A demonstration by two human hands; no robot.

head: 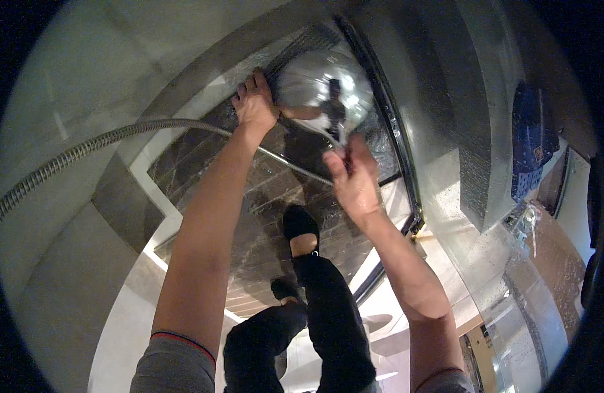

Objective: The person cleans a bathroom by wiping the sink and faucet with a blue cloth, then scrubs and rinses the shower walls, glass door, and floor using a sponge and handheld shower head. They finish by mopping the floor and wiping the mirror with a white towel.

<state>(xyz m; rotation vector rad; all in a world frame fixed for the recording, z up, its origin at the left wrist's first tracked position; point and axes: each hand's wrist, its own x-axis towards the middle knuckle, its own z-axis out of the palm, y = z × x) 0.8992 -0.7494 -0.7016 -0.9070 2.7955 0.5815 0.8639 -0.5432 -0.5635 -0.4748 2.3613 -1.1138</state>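
Observation:
A handheld shower head (326, 88) with a shiny chrome, round back is gripped by its narrow handle in my right hand (356, 177). Its ribbed metal hose (149, 125) curves in from the left edge, passes by my left wrist and ends near my right hand. My left hand (255, 103) reaches down to the left of the shower head, with fingers bent near the far edge of the floor; the shower head partly covers its thumb side, and whether it holds anything cannot be told. Dark wet floor tiles (208, 162) lie below both hands.
A glass panel (429, 177) with water drops stands on the right, beside a black door track (393, 123). A pale stepped curb (157, 191) borders the floor at left. My black shoes (299, 223) stand on the tiles. A blue printed item (528, 142) shows at far right.

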